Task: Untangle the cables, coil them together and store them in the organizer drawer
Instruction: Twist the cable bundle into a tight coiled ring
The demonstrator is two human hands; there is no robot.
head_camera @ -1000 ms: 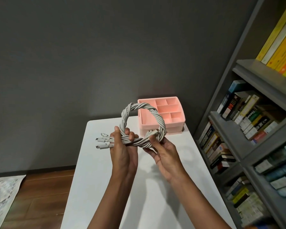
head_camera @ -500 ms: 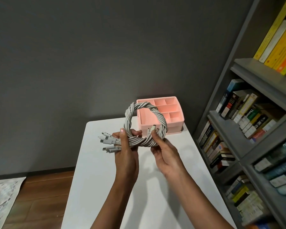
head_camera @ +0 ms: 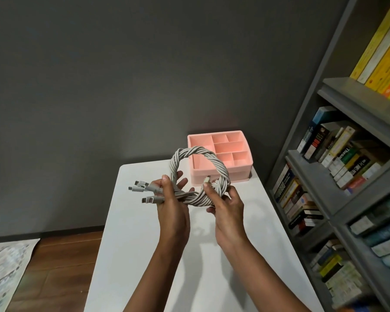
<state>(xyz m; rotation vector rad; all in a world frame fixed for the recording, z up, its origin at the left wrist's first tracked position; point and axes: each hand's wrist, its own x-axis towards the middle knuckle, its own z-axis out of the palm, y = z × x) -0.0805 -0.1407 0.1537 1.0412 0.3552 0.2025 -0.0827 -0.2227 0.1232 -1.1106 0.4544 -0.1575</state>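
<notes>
The cables (head_camera: 197, 199) are already twisted into one coil above the tabletop (head_camera: 133, 221). Your left grip (head_camera: 172, 203) pinches the loose ends and your right grip (head_camera: 229, 206) clasps the coil. Only stowing them in the far organizer (head_camera: 239, 174) looks left.

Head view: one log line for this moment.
step: coiling | left hand: holds cable coil | right hand: grips cable coil | pink organizer: on table

Brightness: dim room; the white table (head_camera: 131, 221) is the brightest surface.
Light source: not in view; a soft pale patch lies on the wall (head_camera: 158, 122) at 12 o'clock.
Shadows: the cable coil (head_camera: 190, 152) casts a soft-edged shadow on the table, towards 6 o'clock.
Distortion: the bookshelf (head_camera: 351, 91) leans at 3 o'clock.
Blur: the books (head_camera: 338, 287) at 5 o'clock are smeared.
</notes>
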